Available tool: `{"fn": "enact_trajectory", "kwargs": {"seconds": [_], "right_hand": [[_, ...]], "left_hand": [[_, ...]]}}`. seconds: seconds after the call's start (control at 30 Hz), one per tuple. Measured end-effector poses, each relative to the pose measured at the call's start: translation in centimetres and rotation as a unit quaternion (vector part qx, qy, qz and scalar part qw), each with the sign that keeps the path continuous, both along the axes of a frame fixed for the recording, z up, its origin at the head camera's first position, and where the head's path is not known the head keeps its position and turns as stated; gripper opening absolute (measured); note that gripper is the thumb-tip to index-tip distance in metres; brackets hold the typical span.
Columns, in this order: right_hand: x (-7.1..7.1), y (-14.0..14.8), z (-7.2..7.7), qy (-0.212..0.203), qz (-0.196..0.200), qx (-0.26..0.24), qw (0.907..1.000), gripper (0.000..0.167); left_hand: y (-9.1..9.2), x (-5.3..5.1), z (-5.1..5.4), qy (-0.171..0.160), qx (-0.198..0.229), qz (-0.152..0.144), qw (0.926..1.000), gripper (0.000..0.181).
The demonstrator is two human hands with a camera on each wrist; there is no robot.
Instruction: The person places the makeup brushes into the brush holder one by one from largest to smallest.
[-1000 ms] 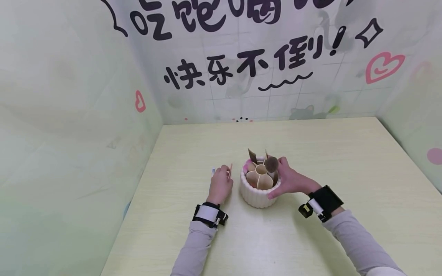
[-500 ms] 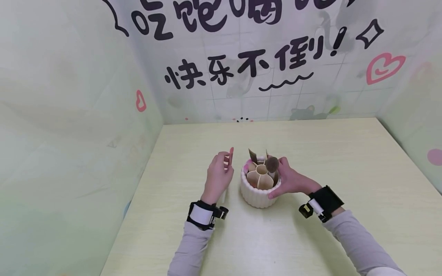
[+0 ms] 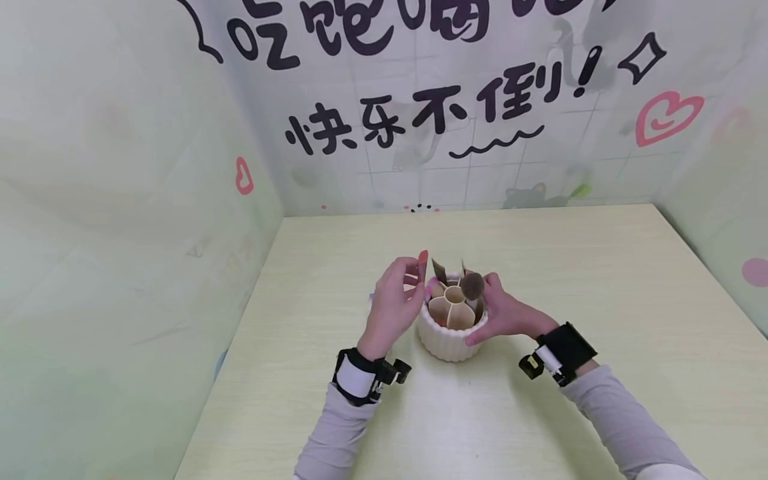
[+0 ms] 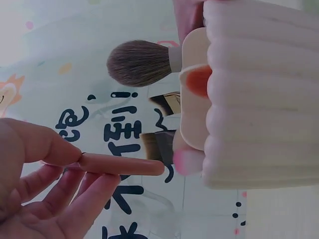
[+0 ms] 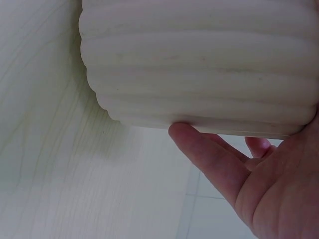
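A white ribbed makeup brush holder [image 3: 450, 343] stands upright on the table, with petal-shaped compartments inside. From it rise a large fluffy brush [image 4: 139, 63], two flat brushes and a pink-ended item [image 4: 188, 160]. My right hand [image 3: 513, 313] grips the holder at its right side; in the right wrist view the thumb [image 5: 209, 154] presses on the ribbed wall. Between thumb and fingers, my left hand [image 3: 394, 300] pinches a slim pinkish-brown stick [image 4: 124, 164] with a rounded end. It is beside the holder's left rim, its end apart from the compartments in the left wrist view.
Partly behind the left hand, a small pale bluish item [image 3: 372, 298] lies on the light wooden table [image 3: 540, 247]. A printed backdrop [image 3: 420, 173] closes off the back and both sides.
My left hand has lifted from the table with the pinkish-brown stick and moved right, up to the holder. The right hand and the holder have stayed in place.
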State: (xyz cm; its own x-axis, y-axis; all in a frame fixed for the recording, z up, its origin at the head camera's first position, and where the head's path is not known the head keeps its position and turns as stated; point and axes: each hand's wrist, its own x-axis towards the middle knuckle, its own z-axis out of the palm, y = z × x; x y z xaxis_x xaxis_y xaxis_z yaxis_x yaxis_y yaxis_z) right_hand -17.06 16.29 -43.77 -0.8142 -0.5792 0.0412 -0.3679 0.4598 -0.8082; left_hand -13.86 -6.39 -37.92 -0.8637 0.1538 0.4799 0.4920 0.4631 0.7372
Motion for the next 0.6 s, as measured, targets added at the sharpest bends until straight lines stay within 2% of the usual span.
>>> {"fn": "enact_trajectory", "kwargs": {"seconds": [0.17,0.33,0.6], "right_hand": [[0.1,0.0,0.2,0.003,-0.001,0.006,1.0,0.115],[0.1,0.0,0.3,0.003,-0.003,0.009,0.9999,0.116],[0.1,-0.1,0.2,-0.002,-0.002,0.005,1.0,0.113]], "left_hand": [[0.6,0.0,-0.4,-0.001,0.011,-0.024,0.9997,0.021],[1.2,0.1,-1.2,-0.006,0.01,-0.037,0.9993,0.022],[2.0,0.6,-2.4,-0.011,-0.031,-0.024,0.9992,0.022]]}}
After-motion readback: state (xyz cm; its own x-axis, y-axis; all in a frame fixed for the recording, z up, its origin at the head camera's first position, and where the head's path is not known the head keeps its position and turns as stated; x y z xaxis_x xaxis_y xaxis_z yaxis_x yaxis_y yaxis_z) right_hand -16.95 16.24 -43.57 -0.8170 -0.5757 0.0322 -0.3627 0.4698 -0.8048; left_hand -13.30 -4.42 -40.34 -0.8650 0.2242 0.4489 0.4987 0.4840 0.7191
